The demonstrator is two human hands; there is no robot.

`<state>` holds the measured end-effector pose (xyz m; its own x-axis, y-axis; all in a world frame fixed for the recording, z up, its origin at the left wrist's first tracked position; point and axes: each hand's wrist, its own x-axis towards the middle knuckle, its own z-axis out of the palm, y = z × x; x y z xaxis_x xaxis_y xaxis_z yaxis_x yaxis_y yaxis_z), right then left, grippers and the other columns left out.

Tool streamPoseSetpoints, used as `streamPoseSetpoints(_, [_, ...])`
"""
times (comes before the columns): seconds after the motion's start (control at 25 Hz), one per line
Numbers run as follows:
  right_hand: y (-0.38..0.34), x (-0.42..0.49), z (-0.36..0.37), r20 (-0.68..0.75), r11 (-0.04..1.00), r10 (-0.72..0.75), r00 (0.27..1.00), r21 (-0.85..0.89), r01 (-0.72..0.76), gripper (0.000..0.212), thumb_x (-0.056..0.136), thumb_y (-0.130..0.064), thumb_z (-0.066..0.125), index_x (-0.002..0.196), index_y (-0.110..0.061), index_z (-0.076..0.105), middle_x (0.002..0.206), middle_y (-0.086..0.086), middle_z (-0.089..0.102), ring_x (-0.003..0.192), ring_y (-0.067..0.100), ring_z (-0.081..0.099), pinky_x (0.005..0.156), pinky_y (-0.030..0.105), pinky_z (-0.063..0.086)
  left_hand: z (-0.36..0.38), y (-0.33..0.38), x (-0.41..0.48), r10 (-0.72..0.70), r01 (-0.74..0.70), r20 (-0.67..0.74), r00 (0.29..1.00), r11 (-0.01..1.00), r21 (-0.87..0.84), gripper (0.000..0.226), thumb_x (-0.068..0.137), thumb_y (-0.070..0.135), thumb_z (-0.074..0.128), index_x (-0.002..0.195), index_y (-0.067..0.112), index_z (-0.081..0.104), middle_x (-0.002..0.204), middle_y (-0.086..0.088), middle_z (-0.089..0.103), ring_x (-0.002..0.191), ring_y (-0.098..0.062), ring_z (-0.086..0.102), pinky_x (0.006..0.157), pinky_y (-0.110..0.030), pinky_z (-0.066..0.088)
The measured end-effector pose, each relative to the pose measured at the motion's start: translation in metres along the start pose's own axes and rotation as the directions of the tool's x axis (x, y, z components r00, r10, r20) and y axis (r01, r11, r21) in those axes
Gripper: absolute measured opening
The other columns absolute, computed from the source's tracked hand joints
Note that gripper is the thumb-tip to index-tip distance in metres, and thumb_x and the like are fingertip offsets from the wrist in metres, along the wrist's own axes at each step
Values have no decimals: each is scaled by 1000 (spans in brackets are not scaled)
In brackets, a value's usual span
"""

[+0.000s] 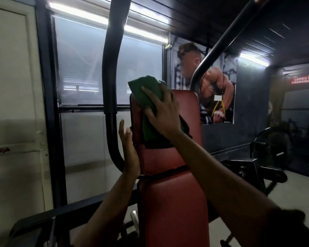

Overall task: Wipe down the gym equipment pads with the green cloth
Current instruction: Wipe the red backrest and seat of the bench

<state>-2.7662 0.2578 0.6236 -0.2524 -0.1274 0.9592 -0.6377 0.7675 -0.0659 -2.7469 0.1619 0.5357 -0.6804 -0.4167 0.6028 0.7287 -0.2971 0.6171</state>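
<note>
A red upright back pad (189, 122) stands in the middle of the view, above a red seat pad (171, 207). The green cloth (144, 93) lies over the back pad's upper left part, its top corner sticking up past the pad's edge. My right hand (162, 114) presses flat on the cloth with fingers spread. Straight fingers of my left hand (128, 148) rest against the left side edge of the back pad. A black patch on the pad shows below the cloth.
A curved black machine post (111, 86) rises just left of the pad. Another black bar (227, 38) slants up to the right. Windows with blinds (82, 68) are behind. A black frame (248, 168) and a fan (273, 148) stand at the right.
</note>
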Motion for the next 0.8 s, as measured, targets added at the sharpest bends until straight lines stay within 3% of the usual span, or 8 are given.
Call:
streamPoseSetpoints(0.12, [-4,0,29,4,992,-34,999,-123,34,57,82,-45,41,138,-37,36,149,12,30,136,33,24,104,52,30,-2,-3,0,33,-33,-28,999,999,-33,52,92,43,29,142,29,25,137,-10,46,117,-18,53,77,-18,51])
streamPoseSetpoints(0.2, [-1,-21,39,-31,987,-77,997,-147,71,54,83,-42,43,137,-37,40,148,11,32,134,31,25,104,50,29,-5,-8,3,45,-47,-52,998,998,-49,45,99,37,23,143,29,23,130,-10,50,104,-8,58,75,-16,52])
streamPoseSetpoints(0.28, [5,-38,43,-25,976,-153,988,-159,148,49,83,-41,44,132,-36,46,147,9,33,132,31,25,103,50,29,-10,-11,7,48,-52,-73,996,997,-63,44,98,41,25,141,33,24,136,-12,48,108,-14,59,90,-29,51])
streamPoseSetpoints(0.36, [8,-55,46,-18,964,-206,978,-175,199,45,81,-40,46,126,-35,53,144,6,32,129,31,27,101,50,32,-18,-11,10,27,-32,-65,998,996,-85,54,85,58,37,136,42,32,144,-14,43,121,-26,54,103,-47,42])
streamPoseSetpoints(0.52, [9,-102,54,-20,953,-251,968,-183,243,41,78,-39,46,115,-29,61,139,4,31,124,32,31,97,45,30,-29,-6,5,-22,22,3,1000,999,-28,61,82,58,31,140,36,33,139,-14,48,125,-27,50,95,-39,45])
streamPoseSetpoints(0.6, [11,-126,54,-16,945,-274,962,-189,266,38,77,-37,48,111,-26,60,137,5,33,120,32,33,92,42,29,-32,-4,0,-36,33,59,998,998,57,68,79,65,32,139,33,36,139,-11,48,126,-23,49,101,-40,44])
streamPoseSetpoints(0.8, [12,-170,45,76,957,-228,971,-165,238,38,78,-34,46,115,-30,54,134,6,34,114,32,34,81,39,41,-30,3,-13,-79,68,42,996,975,211,76,75,75,31,137,32,38,143,0,43,125,-14,47,101,-34,43])
